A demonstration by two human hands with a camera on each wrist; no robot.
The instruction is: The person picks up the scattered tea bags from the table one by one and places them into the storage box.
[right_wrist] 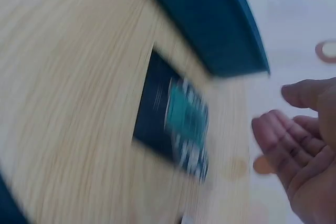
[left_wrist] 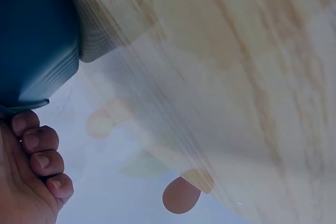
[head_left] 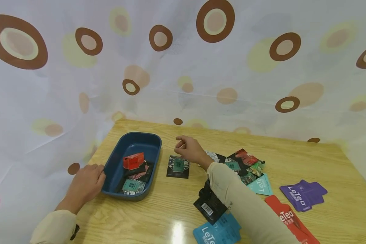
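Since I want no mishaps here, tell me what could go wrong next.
The teal-labelled packet beside the blue bin lies flat, so the empty right hand might struggle to lift it. The right sleeve overlaps the black barcode packet in the head view and could drag it. The left hand at the blue bin's rim could tip it, spilling the packets inside.

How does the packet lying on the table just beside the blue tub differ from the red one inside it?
Colour: the black packet has a teal label, while the red packet has a red one.
Place: the black packet lies flat on the table; the red packet rests on other packets in the blue tub.
Shared: both bear a squarish label.
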